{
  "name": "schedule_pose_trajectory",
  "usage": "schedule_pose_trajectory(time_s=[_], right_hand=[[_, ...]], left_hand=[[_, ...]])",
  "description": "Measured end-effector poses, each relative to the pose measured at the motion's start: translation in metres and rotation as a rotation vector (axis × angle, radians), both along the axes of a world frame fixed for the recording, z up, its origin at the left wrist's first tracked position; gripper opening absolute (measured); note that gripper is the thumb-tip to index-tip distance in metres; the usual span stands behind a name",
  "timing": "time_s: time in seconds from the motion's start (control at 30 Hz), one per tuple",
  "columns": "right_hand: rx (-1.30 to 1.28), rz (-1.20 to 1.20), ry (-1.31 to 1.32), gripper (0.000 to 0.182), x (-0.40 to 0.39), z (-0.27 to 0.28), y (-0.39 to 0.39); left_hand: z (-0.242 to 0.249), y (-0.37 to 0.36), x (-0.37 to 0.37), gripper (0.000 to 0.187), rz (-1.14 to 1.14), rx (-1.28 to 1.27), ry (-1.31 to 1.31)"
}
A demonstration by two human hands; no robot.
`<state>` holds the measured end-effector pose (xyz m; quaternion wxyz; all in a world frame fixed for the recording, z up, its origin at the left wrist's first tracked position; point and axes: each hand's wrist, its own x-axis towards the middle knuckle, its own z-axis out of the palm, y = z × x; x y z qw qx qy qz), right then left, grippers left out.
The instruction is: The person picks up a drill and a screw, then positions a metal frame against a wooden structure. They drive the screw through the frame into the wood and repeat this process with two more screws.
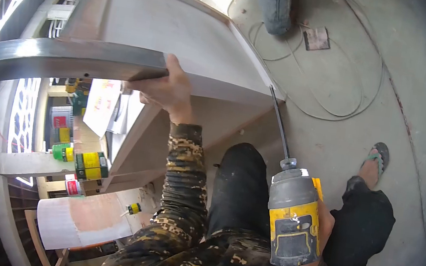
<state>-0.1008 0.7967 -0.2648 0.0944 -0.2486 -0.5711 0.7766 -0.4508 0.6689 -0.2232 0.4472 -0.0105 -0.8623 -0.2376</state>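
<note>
My left hand (170, 89) is wrapped around the end of a shiny grey metal tube (87, 55), thumb on top and fingers underneath. The tube stretches left from the hand, beside a large pale panel (169, 22) with raised edges. In my right hand (322, 232) is a yellow and grey cordless drill (294, 222), its body hiding most of the fingers. A long dark bit (281, 124) points forward from the drill, and its tip overlaps the panel's corner in this view.
A person's knee (277, 18) is near a loose cable (331, 117) and a small flat piece (317, 39) on the concrete floor. Shelves with green and yellow cans (89, 165) and papers (101, 108) stand at left. A curved pale sheet (81, 219) lies lower left.
</note>
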Motion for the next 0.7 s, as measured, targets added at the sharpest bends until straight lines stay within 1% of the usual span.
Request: schedule_pose_trajectory(time_s=[0.03, 0.07, 0.1, 0.13, 0.17, 0.2, 0.23, 0.27, 0.3, 0.37, 0.4, 0.43, 0.47, 0.5, 0.53, 0.57, 0.6, 0.67, 0.7], right_hand=[[-0.112, -0.030, -0.028, 0.062, 0.004, 0.001, -0.001], [-0.096, -0.012, -0.071, 0.062, 0.011, 0.004, -0.001], [0.033, -0.018, -0.122, 0.056, 0.017, 0.008, -0.001], [0.169, -0.021, -0.162, 0.051, 0.019, 0.012, -0.002], [0.304, -0.020, -0.197, 0.045, 0.019, 0.016, -0.003], [0.438, -0.017, -0.225, 0.040, 0.018, 0.020, -0.006], [0.571, -0.014, -0.245, 0.034, 0.016, 0.023, -0.008], [0.699, -0.007, -0.261, 0.029, 0.016, 0.025, -0.010], [0.715, 0.023, -0.283, 0.029, 0.016, 0.026, -0.011], [0.669, -0.020, -0.249, 0.032, 0.016, 0.028, -0.009], [0.590, 0.010, -0.275, 0.033, 0.017, 0.030, -0.009], [0.604, 0.022, -0.292, 0.033, 0.020, 0.028, -0.011], [0.557, 0.019, -0.320, 0.025, 0.023, 0.023, -0.011], [0.509, 0.014, -0.345, 0.018, 0.024, 0.020, -0.013], [0.528, -0.038, -0.352, 0.015, 0.024, 0.019, -0.018], [0.542, -0.035, -0.356, 0.015, 0.024, 0.018, -0.020], [0.532, -0.054, -0.339, 0.015, 0.024, 0.017, -0.023], [0.521, -0.080, -0.320, 0.015, 0.026, 0.014, -0.028], [0.473, -0.084, -0.313, 0.017, 0.028, 0.012, -0.030]], left_hand=[[0.000, 0.000, -0.003, 0.096, -0.041, -0.009, 0.052], [-0.002, -0.003, -0.001, 0.095, -0.071, -0.015, 0.091], [-0.001, 0.000, 0.001, 0.093, 0.008, -0.031, 0.070], [-0.001, 0.003, 0.003, 0.090, -0.010, -0.007, 0.096], [0.001, 0.001, 0.002, 0.105, 0.025, -0.033, 0.038], [-0.006, -0.011, -0.012, 0.106, -0.172, -0.016, 0.135], [0.001, -0.007, -0.006, 0.107, -0.210, -0.009, 0.111], [0.005, -0.002, 0.007, 0.112, -0.088, -0.106, 0.042], [0.008, -0.002, 0.011, 0.109, -0.106, -0.153, 0.073], [0.015, -0.021, 0.014, 0.098, -0.360, -0.287, 0.110], [0.018, -0.025, 0.015, 0.098, -0.349, -0.273, 0.093], [0.020, -0.026, 0.017, 0.092, -0.527, -0.088, 0.028], [0.020, -0.026, 0.018, 0.085, -0.700, 0.107, -0.031], [0.021, -0.027, 0.019, 0.085, -0.693, 0.128, -0.039], [0.023, -0.028, 0.019, 0.071, -0.761, 0.204, -0.068], [0.023, -0.031, 0.019, 0.058, -0.832, 0.276, -0.093], [0.022, -0.039, 0.018, 0.058, -0.830, 0.286, -0.092], [0.022, -0.066, 0.010, 0.069, -0.666, -0.106, 0.005], [0.019, -0.073, 0.010, 0.075, -0.579, -0.300, 0.055]])
